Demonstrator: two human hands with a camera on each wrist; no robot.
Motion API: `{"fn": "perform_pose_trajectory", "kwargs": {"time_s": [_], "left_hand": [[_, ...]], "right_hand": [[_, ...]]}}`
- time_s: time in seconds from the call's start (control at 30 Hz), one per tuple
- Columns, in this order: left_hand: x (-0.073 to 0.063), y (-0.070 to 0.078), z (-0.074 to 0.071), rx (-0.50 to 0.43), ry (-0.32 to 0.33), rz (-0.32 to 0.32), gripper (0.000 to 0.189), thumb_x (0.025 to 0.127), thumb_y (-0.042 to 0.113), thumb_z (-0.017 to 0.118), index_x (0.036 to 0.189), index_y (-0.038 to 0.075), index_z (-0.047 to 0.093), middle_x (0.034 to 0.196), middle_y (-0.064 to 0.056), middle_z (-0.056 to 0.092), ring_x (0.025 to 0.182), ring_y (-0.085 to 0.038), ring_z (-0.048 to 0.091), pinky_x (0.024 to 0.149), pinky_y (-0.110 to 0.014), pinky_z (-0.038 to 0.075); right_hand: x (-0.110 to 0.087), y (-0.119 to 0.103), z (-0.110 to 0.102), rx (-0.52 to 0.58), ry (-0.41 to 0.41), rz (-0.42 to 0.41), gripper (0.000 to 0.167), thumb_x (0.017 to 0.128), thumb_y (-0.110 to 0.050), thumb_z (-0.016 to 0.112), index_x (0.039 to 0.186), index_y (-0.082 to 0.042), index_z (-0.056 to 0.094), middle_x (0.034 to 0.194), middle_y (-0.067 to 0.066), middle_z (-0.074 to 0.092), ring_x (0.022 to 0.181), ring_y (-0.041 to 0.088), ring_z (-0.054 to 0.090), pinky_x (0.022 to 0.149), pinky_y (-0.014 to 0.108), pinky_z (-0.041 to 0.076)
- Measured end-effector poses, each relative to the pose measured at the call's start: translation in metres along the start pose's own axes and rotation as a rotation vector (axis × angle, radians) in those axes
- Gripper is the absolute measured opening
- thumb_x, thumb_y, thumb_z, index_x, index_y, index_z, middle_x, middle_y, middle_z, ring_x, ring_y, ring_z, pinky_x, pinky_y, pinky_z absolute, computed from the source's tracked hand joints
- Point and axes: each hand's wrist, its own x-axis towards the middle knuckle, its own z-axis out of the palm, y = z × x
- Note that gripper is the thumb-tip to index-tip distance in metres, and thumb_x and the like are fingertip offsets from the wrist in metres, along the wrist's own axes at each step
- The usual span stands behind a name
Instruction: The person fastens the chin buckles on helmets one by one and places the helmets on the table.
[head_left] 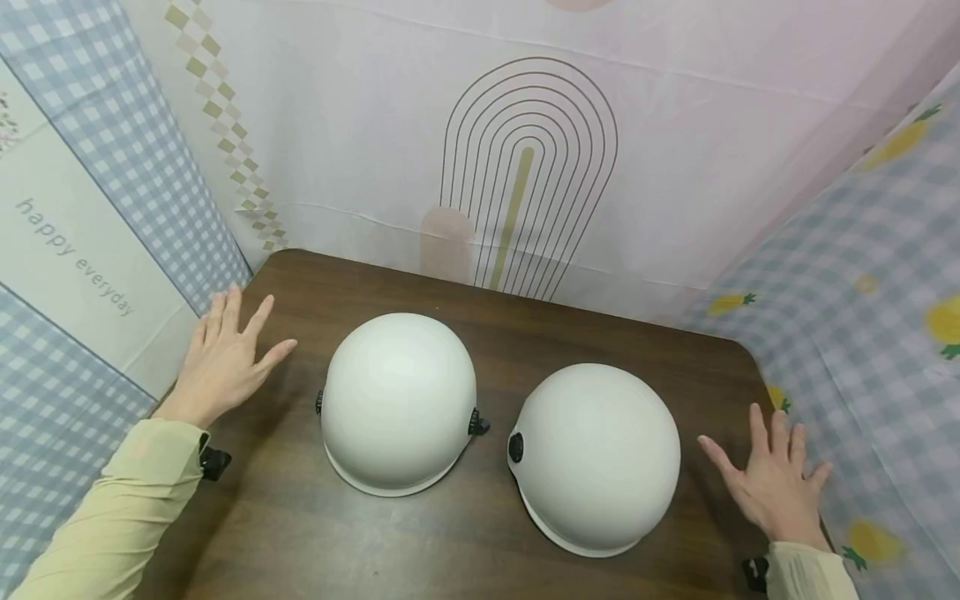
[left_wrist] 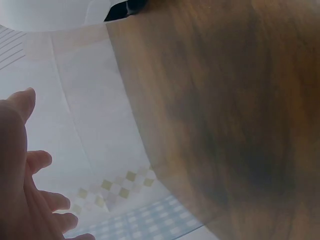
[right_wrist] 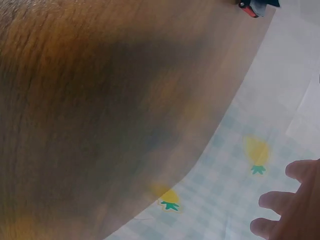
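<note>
Two white, smooth, dome-shaped helmets sit side by side on the brown wooden table. The left helmet [head_left: 399, 400] has a black knob on each side; the right helmet [head_left: 600, 458] shows one black round fitting on its left side. Their undersides are hidden. To the left of the pair, my left hand [head_left: 221, 350] hovers with fingers spread, touching neither helmet. My right hand [head_left: 776, 475] is held out at the far right, fingers apart and holding nothing. In the left wrist view, a white rim with a black part [left_wrist: 125, 10] shows at the top.
The wooden table [head_left: 300, 533] has rounded far corners. A pale cloth with an arch pattern [head_left: 525, 183] hangs behind it. Checked cloths flank both sides, the right cloth [head_left: 840, 367] printed with yellow fruit. A small black and red piece [right_wrist: 252, 7] appears in the right wrist view.
</note>
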Motion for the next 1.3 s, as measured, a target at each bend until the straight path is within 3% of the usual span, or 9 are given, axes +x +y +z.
{"fn": "perform_pose_trajectory", "kwargs": {"time_s": [0.37,0.5,0.63,0.8,1.0,1.17,1.3], "left_hand": [[-0.010,0.013,0.004,-0.122,0.000,-0.002,0.079,0.100,0.055,0.041,0.157,0.012,0.009,0.157,-0.026,-0.013,0.143,-0.041,-0.016,0.108,-0.067,0.000],[-0.011,0.024,0.003,-0.188,-0.013,0.000,0.081,0.099,0.055,0.042,0.157,0.010,0.006,0.158,-0.024,-0.010,0.144,-0.039,-0.014,0.109,-0.067,0.001],[-0.015,0.037,0.007,-0.267,-0.034,-0.015,0.082,0.099,0.055,0.043,0.157,0.011,0.006,0.160,-0.021,-0.008,0.145,-0.039,-0.010,0.106,-0.070,0.005],[-0.024,0.054,0.012,-0.367,-0.038,-0.020,0.080,0.099,0.054,0.044,0.157,0.013,0.008,0.161,-0.019,-0.001,0.146,-0.039,-0.003,0.103,-0.073,0.008],[-0.032,0.073,0.012,-0.441,-0.040,-0.011,0.079,0.099,0.053,0.045,0.157,0.013,0.009,0.161,-0.015,0.002,0.146,-0.040,0.002,0.103,-0.073,0.010],[-0.036,0.087,0.015,-0.484,-0.063,-0.004,0.081,0.098,0.054,0.048,0.158,0.018,0.007,0.162,-0.012,0.000,0.144,-0.044,0.006,0.102,-0.073,0.014],[-0.037,0.094,0.019,-0.517,-0.060,0.001,0.081,0.097,0.055,0.049,0.157,0.026,0.004,0.162,-0.009,-0.001,0.144,-0.044,0.007,0.103,-0.072,0.015]], "right_hand": [[-0.009,-0.008,-0.010,0.068,0.018,0.041,0.100,0.094,-0.068,0.038,0.152,-0.007,-0.016,0.151,0.029,-0.025,0.133,0.052,-0.027,0.087,0.081,-0.013],[-0.017,-0.025,-0.020,0.140,0.079,0.053,0.098,0.095,-0.064,0.040,0.152,-0.007,-0.017,0.153,0.027,-0.024,0.136,0.049,-0.026,0.091,0.079,-0.012],[-0.026,-0.051,-0.030,0.244,0.195,0.020,0.095,0.096,-0.055,0.047,0.154,-0.007,-0.012,0.157,0.026,-0.014,0.140,0.047,-0.018,0.097,0.076,-0.010],[-0.041,-0.089,-0.042,0.370,0.365,-0.049,0.091,0.095,-0.043,0.057,0.157,-0.010,0.000,0.160,0.022,0.000,0.145,0.040,-0.006,0.105,0.070,-0.007],[-0.060,-0.143,-0.047,0.481,0.492,-0.171,0.091,0.091,-0.034,0.066,0.158,-0.017,0.007,0.162,0.010,0.005,0.147,0.030,-0.003,0.112,0.060,-0.005],[-0.070,-0.192,-0.043,0.541,0.557,-0.369,0.095,0.086,-0.034,0.072,0.157,-0.014,0.013,0.162,0.008,0.010,0.147,0.032,0.003,0.115,0.054,0.001],[-0.077,-0.233,-0.034,0.594,0.528,-0.495,0.096,0.085,-0.042,0.071,0.156,-0.009,0.015,0.162,0.007,0.009,0.147,0.034,0.005,0.114,0.056,0.005]]}}
